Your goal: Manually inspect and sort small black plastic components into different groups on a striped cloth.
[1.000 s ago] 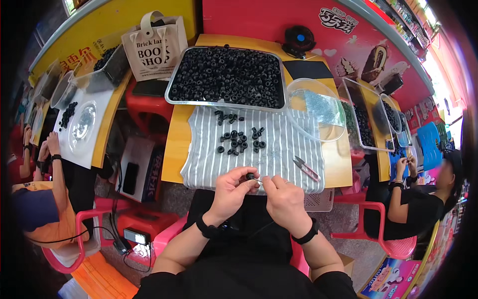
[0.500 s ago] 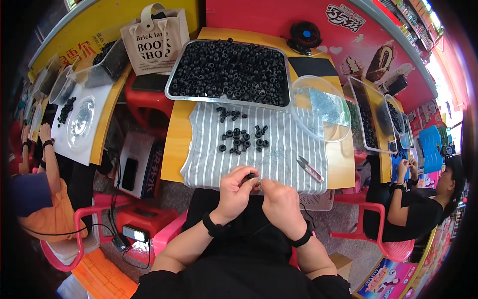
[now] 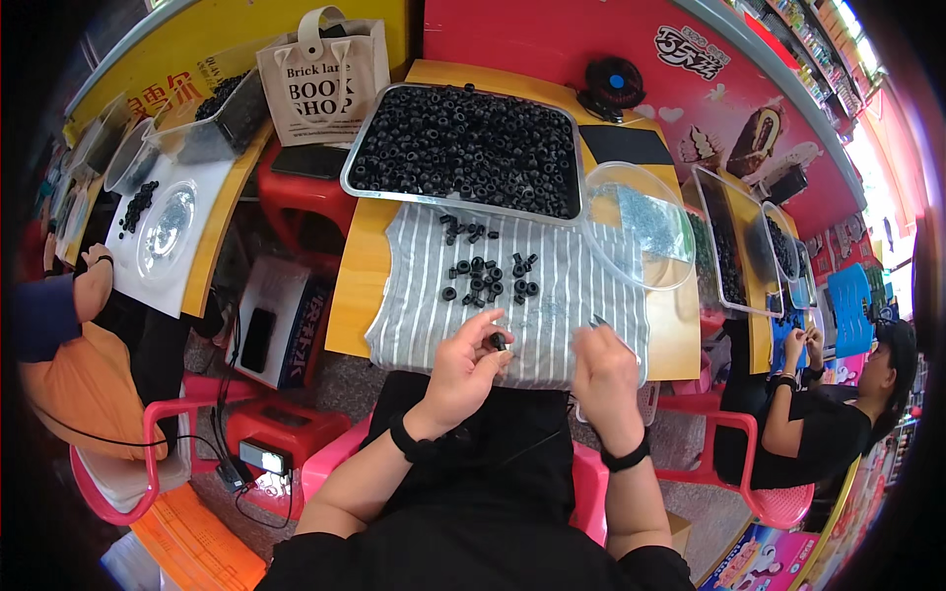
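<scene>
My left hand (image 3: 461, 366) is closed around a small black round part (image 3: 497, 341), held between thumb and fingers above the near edge of a grey-and-white striped cloth (image 3: 414, 320). My right hand (image 3: 605, 372) is over the cloth's right side, smeared by motion. Past its fingers shows the dark tip of thread snips (image 3: 598, 320); the hand hides the rest, so whether it grips them cannot be made out. Beyond my left hand, several loose black parts (image 3: 488, 280) lie in a cluster, with a smaller group (image 3: 467, 230) farther off.
A metal tray (image 3: 463, 202) heaped with black parts stands at the back. Right of it is a round clear plastic dish (image 3: 641, 281) with small pale bits. A cloth bag (image 3: 325, 94) and a small black fan (image 3: 611, 87) stand behind. People work at tables on both sides.
My hands have parted. The right one moved right, over the snips, while the left stays near the cloth's front edge with the black part. The view has shifted slightly.
</scene>
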A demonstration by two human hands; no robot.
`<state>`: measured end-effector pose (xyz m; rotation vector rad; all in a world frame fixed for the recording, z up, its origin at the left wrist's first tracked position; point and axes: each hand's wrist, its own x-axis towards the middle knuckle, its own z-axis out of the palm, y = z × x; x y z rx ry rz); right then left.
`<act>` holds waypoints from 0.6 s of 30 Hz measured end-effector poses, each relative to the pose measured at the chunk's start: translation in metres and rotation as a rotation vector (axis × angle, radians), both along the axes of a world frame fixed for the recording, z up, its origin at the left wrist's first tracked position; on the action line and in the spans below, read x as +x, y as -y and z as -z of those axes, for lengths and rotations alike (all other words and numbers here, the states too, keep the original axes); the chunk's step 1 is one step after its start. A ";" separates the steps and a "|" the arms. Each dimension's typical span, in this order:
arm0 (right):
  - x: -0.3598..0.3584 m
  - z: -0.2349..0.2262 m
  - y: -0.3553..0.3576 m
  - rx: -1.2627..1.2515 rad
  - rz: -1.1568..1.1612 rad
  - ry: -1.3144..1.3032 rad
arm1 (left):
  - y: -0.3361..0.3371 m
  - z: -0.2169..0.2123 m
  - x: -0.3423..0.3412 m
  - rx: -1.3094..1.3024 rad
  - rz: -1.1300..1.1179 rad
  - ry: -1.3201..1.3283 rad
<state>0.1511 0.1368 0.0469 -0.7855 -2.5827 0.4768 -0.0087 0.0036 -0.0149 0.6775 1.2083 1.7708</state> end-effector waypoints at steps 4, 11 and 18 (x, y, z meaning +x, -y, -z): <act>-0.016 -0.009 -0.034 0.266 0.060 -0.063 | -0.003 -0.014 -0.004 -0.067 -0.039 -0.588; -0.051 0.006 0.013 -0.270 -0.165 -0.329 | -0.013 -0.014 -0.005 0.059 -0.136 -1.048; -0.063 0.018 0.024 -0.230 -0.145 -0.297 | -0.014 -0.006 -0.005 0.059 -0.250 -1.103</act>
